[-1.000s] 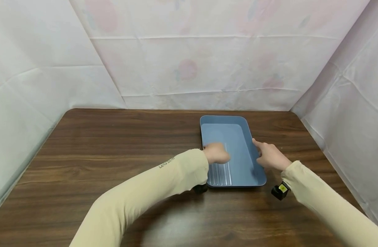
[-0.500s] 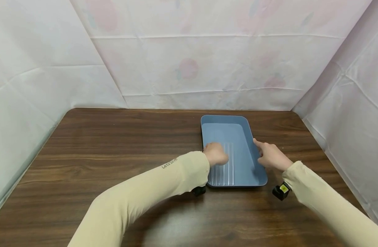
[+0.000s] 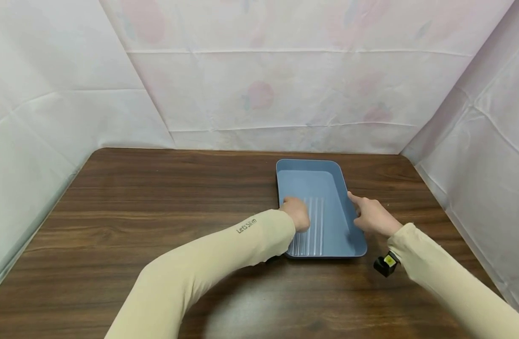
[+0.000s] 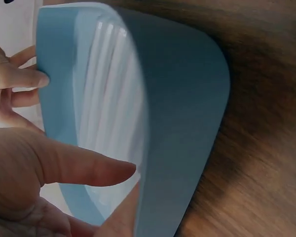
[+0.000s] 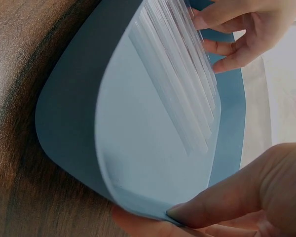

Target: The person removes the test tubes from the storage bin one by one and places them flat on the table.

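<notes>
A blue rectangular tray [image 3: 327, 188] lies on the wooden table. Inside it, on the left half, several clear plastic strips [image 3: 314, 226] lie side by side like a ribbed sheet. My left hand [image 3: 296, 214] reaches over the tray's left side. In the right wrist view, the left fingertips [image 5: 222, 64] are right at the strips' edge. The left wrist view shows that thumb [image 4: 98, 168] stretched toward the near wall, apart from the finger below it. My right hand [image 3: 374, 216] pinches the right rim, thumb [image 5: 222, 202] inside and fingers underneath outside.
The dark wooden table [image 3: 158, 197] extends left and in front of the tray. A white patterned cloth [image 3: 263, 70] hangs behind the table, with more white sheeting at both sides. A black camera [image 3: 385, 264] sits on the right wrist.
The strips have slid slightly to the right inside the tray, and my left hand has turned a little at the wrist. The right hand stays at the rim.
</notes>
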### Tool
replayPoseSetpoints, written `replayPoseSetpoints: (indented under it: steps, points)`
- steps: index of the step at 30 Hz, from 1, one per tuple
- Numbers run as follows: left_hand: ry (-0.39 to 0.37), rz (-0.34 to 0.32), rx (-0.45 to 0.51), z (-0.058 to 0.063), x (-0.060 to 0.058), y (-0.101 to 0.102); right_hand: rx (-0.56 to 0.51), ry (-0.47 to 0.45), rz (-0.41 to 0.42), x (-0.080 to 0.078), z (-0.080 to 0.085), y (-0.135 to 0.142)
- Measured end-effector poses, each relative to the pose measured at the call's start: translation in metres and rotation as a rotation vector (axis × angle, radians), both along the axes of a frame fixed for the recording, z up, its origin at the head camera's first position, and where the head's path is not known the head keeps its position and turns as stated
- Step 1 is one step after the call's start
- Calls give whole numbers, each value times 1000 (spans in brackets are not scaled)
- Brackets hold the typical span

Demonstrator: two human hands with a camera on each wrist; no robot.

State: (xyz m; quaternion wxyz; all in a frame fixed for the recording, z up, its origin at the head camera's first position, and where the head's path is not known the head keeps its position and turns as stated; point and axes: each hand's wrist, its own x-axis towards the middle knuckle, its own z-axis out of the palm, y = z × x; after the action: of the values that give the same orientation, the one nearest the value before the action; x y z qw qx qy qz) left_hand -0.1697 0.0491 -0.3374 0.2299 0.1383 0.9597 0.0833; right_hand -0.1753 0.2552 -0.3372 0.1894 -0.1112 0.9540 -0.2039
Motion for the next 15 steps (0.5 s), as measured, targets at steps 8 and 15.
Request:
replayPoseSetpoints:
  steps: [8,15]
  points:
    - [-21,94,26,1,8,4,-12,-26,-16,0,1,-1]
    - [-44,113,66,-5,5,4,-9,-31,-21,0,1,-1]
